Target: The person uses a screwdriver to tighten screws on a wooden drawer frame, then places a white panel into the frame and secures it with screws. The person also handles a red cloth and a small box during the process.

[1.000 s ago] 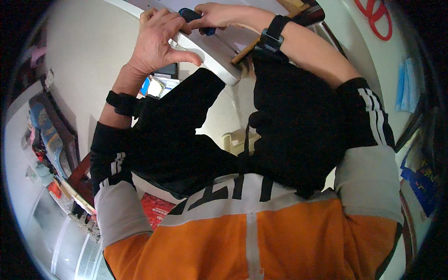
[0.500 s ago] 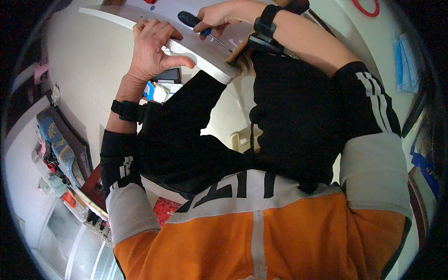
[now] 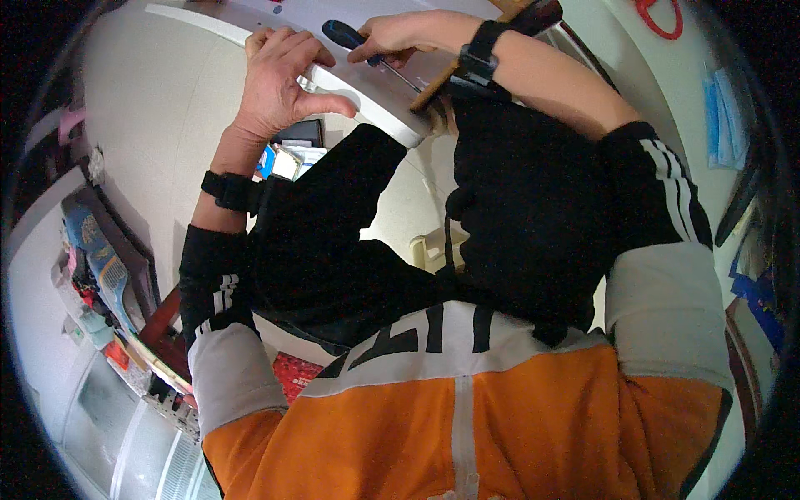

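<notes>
My left hand [image 3: 286, 82] grips the near edge of a white panel [image 3: 385, 113], its fingers curled over the top and its thumb stretched along the near side. In my right hand [image 3: 398, 38] is a screwdriver [image 3: 342, 34] with a black and blue handle. Its thin metal shaft slants down and right above the panel's surface. Whether the tip touches anything I cannot tell. Close by the tip, a brown wooden-looking strip [image 3: 432, 90] lies slanted at the panel's right end, partly hidden by my right wrist.
A red loop [image 3: 661, 20] and blue face masks [image 3: 726, 121] lie on the pale surface at right. Below the panel, small boxes [image 3: 287, 161] rest near my left knee. A shelf of mixed items, including a blue patterned one [image 3: 93, 242], stands at far left.
The view has shifted slightly. The screwdriver and my right hand stay close to the same spot on the panel. My left hand keeps its hold on the edge.
</notes>
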